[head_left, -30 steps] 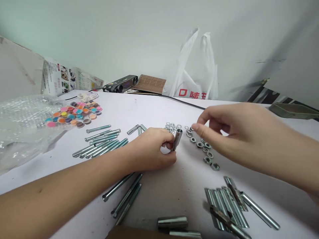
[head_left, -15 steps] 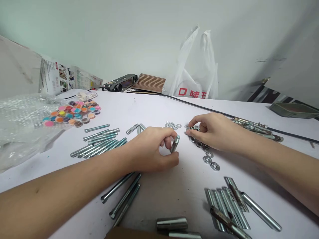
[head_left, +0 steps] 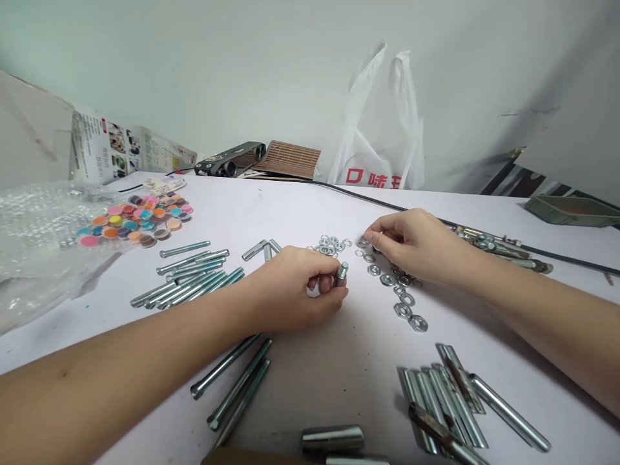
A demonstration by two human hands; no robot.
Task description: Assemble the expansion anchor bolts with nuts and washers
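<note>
My left hand (head_left: 295, 290) rests on the white table (head_left: 339, 361), its fingers closed around a metal sleeve with a bolt tip poking out (head_left: 341, 274). My right hand (head_left: 411, 245) lies just to the right, fingertips pinched together over the far end of a row of hex nuts (head_left: 404, 303) and small washers (head_left: 332, 245). What the pinch holds is too small to make out. A pile of long bolts (head_left: 194, 281) lies left of my left hand, and more bolts (head_left: 237, 381) sit under my left forearm.
Metal sleeves (head_left: 440, 400) lie at the front right, one thicker sleeve (head_left: 333, 438) at the front edge. Coloured discs (head_left: 135, 216) and bubble wrap (head_left: 33, 239) sit far left. A white plastic bag (head_left: 382, 129), a black cable (head_left: 387, 206) and assembled anchors (head_left: 498, 248) line the back.
My right hand came down from above the table onto the nuts and washers and pinched there. In my left hand the bolt tip now shows out of the sleeve.
</note>
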